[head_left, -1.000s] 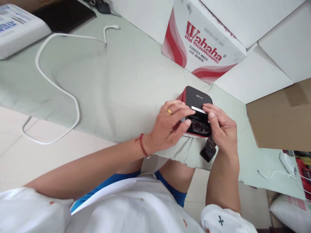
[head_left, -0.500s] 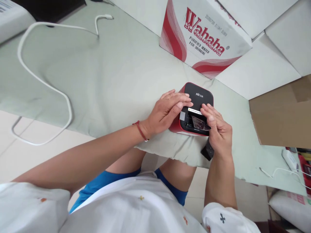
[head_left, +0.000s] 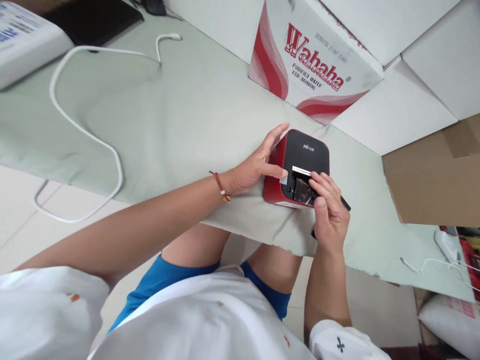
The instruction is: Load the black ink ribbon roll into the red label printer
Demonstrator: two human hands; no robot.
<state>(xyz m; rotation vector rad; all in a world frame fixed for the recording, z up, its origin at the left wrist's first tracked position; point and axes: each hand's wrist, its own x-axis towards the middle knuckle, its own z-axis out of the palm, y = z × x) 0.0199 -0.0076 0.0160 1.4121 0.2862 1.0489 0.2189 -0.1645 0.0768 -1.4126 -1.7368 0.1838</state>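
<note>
A boxy device (head_left: pixel 309 142) with a black top, red sides and rounded corners sits near the table's front edge. My left hand (head_left: pixel 258 165) lies along its left side, fingers stretched out and thumb on the top by a small grey sticker (head_left: pixel 284 180). A dark, shiny, see-through flap (head_left: pixel 304 192) shows at the opening in the device's near part. My right hand (head_left: pixel 332 210) is at the flap's right edge, fingers bent and thumb close to them. A black object (head_left: pixel 345 202) is partly hidden by my right hand; I cannot tell its kind.
A Wahaha water carton (head_left: pixel 315 60) and white boxes (head_left: pixel 405 105) stand behind the device. A brown carton (head_left: pixel 435 175) is at right. A white cable (head_left: pixel 84 129) trails over the table's left part and hangs off the front edge. A white box (head_left: pixel 30 45) lies at far left.
My left hand has opened wider, its fingers moving off the top to the side and its thumb onto the sticker. My right hand has shifted slightly left, and the black object shows differently.
</note>
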